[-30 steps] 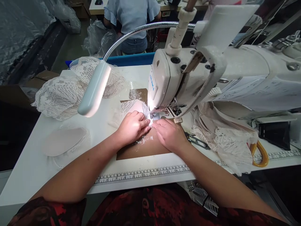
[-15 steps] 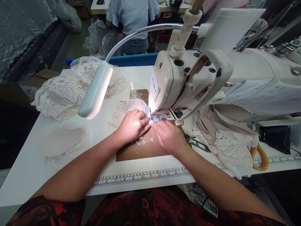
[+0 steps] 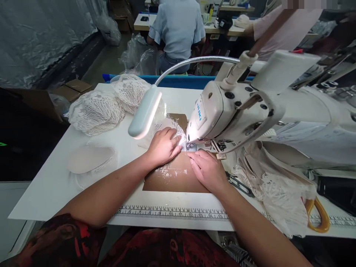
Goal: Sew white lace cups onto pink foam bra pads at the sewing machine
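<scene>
"What lines our left side?"

"We see crinkled silvery-grey sheeting (image 3: 55, 33), with brown cardboard boxes (image 3: 79, 86) nearer us and a dull grey-green floor (image 3: 109, 59) beside."

"And ahead of us?"

"A long, pale, wood-edged workbench (image 3: 141, 25). Closer, a rounded, pale grey-green lamp (image 3: 143, 113) glows over our white, smooth-topped table (image 3: 50, 178)."

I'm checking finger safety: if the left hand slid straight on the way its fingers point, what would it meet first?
Most likely the sewing machine, at the lit lower end of its head, just ahead of the left hand; heights are hard to judge.
</scene>
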A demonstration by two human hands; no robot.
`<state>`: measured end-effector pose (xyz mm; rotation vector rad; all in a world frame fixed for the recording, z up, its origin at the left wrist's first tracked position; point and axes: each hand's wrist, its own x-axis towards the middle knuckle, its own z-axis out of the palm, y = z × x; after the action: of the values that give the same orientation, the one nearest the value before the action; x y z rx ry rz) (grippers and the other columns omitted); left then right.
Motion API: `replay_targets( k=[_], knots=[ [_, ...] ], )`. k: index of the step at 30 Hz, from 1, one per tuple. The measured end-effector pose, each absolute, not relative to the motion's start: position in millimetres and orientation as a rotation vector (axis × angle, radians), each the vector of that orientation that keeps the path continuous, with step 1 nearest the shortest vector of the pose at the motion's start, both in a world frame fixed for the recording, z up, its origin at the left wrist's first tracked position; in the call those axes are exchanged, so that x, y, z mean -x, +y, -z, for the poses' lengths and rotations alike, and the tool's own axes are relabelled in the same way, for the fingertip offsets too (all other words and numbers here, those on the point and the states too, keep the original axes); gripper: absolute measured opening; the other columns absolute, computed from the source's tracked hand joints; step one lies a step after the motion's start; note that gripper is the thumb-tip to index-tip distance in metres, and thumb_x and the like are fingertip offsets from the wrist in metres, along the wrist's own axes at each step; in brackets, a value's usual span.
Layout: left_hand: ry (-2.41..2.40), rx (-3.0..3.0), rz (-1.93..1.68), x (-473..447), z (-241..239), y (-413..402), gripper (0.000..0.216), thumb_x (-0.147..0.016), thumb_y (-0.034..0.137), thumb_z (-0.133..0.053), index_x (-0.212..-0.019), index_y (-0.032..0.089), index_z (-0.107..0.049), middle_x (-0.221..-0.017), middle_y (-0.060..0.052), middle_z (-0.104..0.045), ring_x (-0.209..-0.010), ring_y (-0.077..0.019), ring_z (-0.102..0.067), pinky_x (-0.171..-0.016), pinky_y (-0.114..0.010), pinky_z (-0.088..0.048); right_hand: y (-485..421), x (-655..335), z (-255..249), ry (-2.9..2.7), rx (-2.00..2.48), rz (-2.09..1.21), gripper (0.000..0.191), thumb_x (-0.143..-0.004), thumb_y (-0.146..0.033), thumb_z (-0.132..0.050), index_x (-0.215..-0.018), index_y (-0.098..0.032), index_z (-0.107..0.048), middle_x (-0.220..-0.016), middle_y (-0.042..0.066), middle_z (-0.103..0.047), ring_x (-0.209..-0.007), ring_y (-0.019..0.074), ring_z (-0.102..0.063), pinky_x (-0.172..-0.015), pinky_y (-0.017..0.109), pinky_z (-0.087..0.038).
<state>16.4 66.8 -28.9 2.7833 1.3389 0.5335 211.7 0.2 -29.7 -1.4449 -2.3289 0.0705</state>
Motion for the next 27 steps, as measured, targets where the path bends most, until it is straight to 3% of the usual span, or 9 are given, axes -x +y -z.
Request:
replay_targets(
  k=[12, 20, 25, 27],
  knots=[
    [1.691, -2.603, -0.460, -1.1, 22.3, 69.2, 0.043, -0.089, 0.043, -0.044, -0.120, 0.016, -0.057, -0.122, -0.016, -0.054, -0.115, -0.0322, -0.045, -0.091, -0.046, -0.039, 2.5, -214.0, 28.1, -2.369, 1.389, -0.101, 0.030, -0.087, -0.017, -0.044, -0.106, -0.018, -0.067, -0.087, 0.006, -0.066, -0.079, 0.0189, -0.061, -0.070, 0.030, -0.045],
    [1.930, -2.546, -0.436, 65.6, -25.9, 40.7, 0.053, -0.087, 0.051, -0.046, -0.127, 0.016, -0.046, -0.129, -0.017, -0.050, -0.118, -0.0327, -0.045, -0.093, -0.045, -0.040, 1.0, -217.5, 28.9, -2.361, 1.336, -0.135, 0.030, -0.088, -0.017, -0.043, -0.106, -0.019, -0.067, -0.089, 0.007, -0.066, -0.082, 0.0194, -0.061, -0.073, 0.032, -0.046],
    [2.510, -1.933, -0.261, 161.7, -22.4, -2.4, 0.052, -0.083, 0.052, -0.045, -0.109, 0.007, -0.051, -0.120, -0.025, -0.052, -0.121, -0.0452, -0.038, -0.094, -0.060, -0.033, 0.0, -217.9, 29.1, -2.358, 1.354, -0.154, 0.031, -0.088, -0.017, -0.042, -0.106, -0.019, -0.067, -0.089, 0.007, -0.067, -0.082, 0.0202, -0.061, -0.073, 0.032, -0.046],
    [2.444, -1.847, -0.239, 184.5, -13.6, -22.3, 0.044, -0.083, 0.048, -0.043, -0.098, 0.007, -0.052, -0.109, -0.024, -0.056, -0.106, -0.0414, -0.050, -0.086, -0.054, -0.041, 0.2, -217.9, 29.5, -2.358, 1.376, -0.163, 0.032, -0.089, -0.018, -0.041, -0.108, -0.019, -0.067, -0.089, 0.006, -0.067, -0.082, 0.0207, -0.061, -0.073, 0.033, -0.045]
  ],
)
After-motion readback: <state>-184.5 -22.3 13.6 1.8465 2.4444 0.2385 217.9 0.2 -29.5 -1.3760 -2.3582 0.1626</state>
